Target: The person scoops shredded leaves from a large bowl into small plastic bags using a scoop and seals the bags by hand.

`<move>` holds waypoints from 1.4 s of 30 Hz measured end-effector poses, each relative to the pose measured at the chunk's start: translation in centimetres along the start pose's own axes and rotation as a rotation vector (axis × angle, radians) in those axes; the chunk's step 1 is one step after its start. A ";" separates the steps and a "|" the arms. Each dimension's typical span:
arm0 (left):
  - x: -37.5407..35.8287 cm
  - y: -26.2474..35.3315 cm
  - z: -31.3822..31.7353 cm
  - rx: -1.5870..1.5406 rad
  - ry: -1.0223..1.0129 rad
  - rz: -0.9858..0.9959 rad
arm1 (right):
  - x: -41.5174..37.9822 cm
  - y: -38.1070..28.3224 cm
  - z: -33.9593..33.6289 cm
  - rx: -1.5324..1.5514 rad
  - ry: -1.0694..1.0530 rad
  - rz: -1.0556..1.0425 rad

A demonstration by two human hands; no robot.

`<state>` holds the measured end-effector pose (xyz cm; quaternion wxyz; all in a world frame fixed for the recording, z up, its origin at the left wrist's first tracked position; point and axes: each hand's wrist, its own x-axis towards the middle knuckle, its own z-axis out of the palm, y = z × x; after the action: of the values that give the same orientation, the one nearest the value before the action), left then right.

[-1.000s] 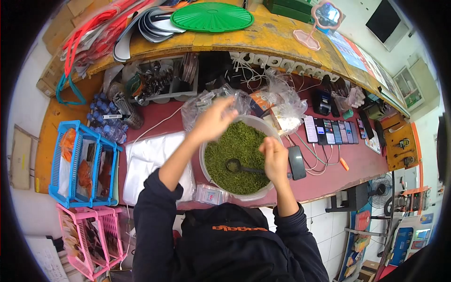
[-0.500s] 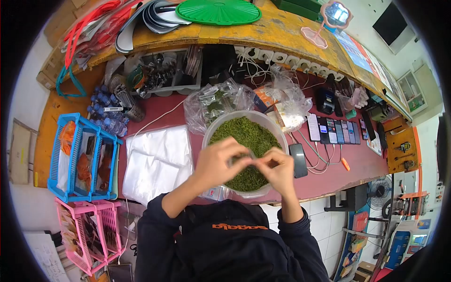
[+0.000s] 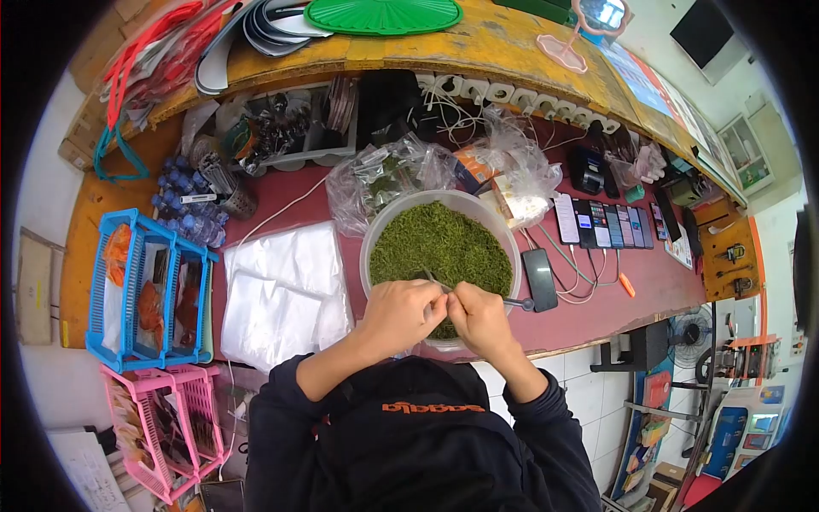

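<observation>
A round translucent tub (image 3: 368, 256) of shredded green moss-like material (image 3: 444, 239) stands in front of me on the dark red table. My left hand (image 3: 403, 314) and my right hand (image 3: 481, 319) meet over its near side, fingers closed. Between them they grip a thin dark grey strip (image 3: 515, 303); its round knobbed end sticks out to the right of my right hand, and a curved bit shows above my left fingers. Its middle is hidden in my grip, and I cannot tell its exact kind.
Flat clear plastic bags (image 3: 286, 290) lie left of the tub, with a blue basket (image 3: 149, 290) beyond. A crumpled clear bag (image 3: 384, 183) sits behind it. To the right are a black power bank (image 3: 538, 279), cables, several phones (image 3: 601, 229) and an orange object (image 3: 627, 285).
Both hands have come down toward the tub's near rim, knuckles now upward. The strip's round end now shows at the right, and the view has shifted slightly.
</observation>
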<state>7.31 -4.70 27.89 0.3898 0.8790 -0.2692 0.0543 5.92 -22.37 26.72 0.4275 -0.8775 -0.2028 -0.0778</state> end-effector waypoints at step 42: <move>1.2 -5.1 -4.6 -0.043 0.350 0.007 | 0.2 2.7 -1.9 -0.382 -0.362 0.114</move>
<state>11.45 0.90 28.14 0.4491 0.8467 -0.2015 0.2020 7.33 -25.31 26.04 0.2148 -0.9519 -0.2079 0.0677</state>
